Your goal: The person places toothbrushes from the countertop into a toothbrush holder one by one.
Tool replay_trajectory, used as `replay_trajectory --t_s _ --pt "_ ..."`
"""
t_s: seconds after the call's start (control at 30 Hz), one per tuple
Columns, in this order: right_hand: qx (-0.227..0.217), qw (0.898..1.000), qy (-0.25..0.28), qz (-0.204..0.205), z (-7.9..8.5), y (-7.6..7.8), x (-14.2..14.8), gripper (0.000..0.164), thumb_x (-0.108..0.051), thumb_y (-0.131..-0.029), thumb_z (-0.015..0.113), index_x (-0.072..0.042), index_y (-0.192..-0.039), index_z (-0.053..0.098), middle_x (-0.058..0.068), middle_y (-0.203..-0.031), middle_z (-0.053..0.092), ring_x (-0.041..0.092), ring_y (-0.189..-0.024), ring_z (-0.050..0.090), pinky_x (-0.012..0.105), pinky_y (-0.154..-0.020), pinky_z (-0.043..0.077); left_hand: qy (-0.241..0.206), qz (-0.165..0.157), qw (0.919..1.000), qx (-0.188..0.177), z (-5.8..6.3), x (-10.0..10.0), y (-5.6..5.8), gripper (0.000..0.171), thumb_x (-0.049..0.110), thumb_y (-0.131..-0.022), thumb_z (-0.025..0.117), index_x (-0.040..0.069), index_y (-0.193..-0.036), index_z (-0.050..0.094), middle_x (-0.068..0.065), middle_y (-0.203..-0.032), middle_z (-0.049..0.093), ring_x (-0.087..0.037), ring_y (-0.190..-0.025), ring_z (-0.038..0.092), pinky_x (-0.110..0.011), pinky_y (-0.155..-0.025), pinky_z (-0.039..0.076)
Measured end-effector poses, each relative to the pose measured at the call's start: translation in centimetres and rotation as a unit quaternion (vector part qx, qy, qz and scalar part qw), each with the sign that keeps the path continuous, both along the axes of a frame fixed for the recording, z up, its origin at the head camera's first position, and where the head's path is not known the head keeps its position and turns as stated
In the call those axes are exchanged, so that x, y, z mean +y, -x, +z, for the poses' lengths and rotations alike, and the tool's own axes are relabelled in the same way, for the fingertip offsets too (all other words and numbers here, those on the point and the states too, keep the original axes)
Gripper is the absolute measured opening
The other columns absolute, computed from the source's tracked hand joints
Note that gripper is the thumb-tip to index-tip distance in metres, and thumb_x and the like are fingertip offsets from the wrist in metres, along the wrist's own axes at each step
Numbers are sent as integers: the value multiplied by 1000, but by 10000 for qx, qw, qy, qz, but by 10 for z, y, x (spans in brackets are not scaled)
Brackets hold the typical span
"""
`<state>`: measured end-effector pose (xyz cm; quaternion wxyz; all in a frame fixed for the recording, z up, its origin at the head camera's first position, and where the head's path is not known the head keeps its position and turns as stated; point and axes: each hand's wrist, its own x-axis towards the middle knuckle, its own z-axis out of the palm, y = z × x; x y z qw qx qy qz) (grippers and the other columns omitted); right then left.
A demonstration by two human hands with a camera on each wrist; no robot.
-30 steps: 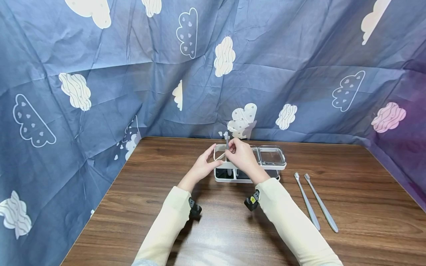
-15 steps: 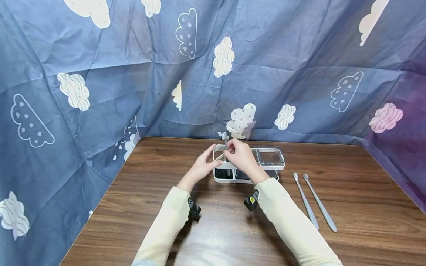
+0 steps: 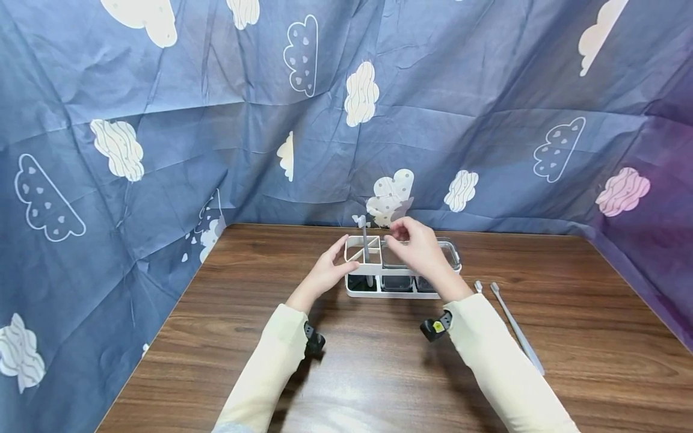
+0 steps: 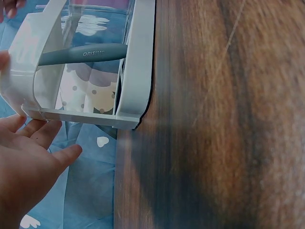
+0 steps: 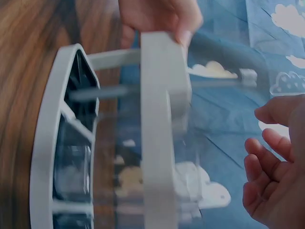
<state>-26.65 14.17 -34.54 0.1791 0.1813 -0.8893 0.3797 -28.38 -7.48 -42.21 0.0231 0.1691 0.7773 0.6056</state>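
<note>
Right grip hovers near rack, sleeve mostly hiding one toothbrush.

From the head camera, the right sleeve hides nearly all but the head of one loose toothbrush, and the right hand covers part of the upper tier of the white two-tier holder. The bristles of the standing toothbrush are too small to make out. In the right wrist view that toothbrush is blurred, and the bottom edge cuts off the holder. In the left wrist view the handle's last letters are indistinct; the left hand runs off the left edge.
</note>
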Motion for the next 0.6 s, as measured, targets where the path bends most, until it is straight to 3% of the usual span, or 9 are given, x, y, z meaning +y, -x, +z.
replay_trajectory --t_s 0.4,0.6 --pt "458 9970 -194 -589 9 -17 77 27 -12 -88 66 5 -109 62 21 -95 65 34 -87 62 46 -80 48 -22 -4 10000 -22 0 1 1 74 9 -89 66 4 -152 27 -19 -153 33 -33 -140 32 -40 -115 28" --pt "605 9936 -367 -880 12 -29 110 31 -13 -87 67 4 -113 63 19 -92 66 25 -81 60 23 -74 43 -184 -91 9998 -67 4 1 -5 74 7 -89 64 1 -151 25 -22 -152 33 -34 -140 32 -43 -115 28"
